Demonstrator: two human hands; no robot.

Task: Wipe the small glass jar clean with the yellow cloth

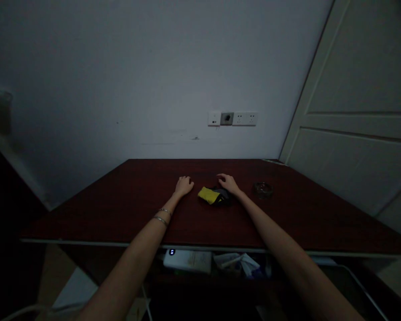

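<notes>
A small crumpled piece of cloth (pixel 208 195), yellow on one side and dark grey and black on the other, lies in the middle of the dark red table (pixel 137 200). To its left, my left hand (pixel 184 186) rests on the tabletop with the thumb apart from the loosely bent fingers, holding nothing. My right hand (pixel 228 183) is just behind the cloth's dark end, fingers stretched toward the left and nothing in the grasp. Whether its underside touches the cloth I cannot tell. Two bracelets (pixel 162 215) circle my left forearm.
A glass ashtray (pixel 263 189) stands right of my right hand. Under the tabletop, an open shelf holds a white power bank (pixel 187 261) with a lit display and crumpled white packaging (pixel 237 262). Wall sockets (pixel 244 119) sit behind the table; a pale door (pixel 357 116) is at right.
</notes>
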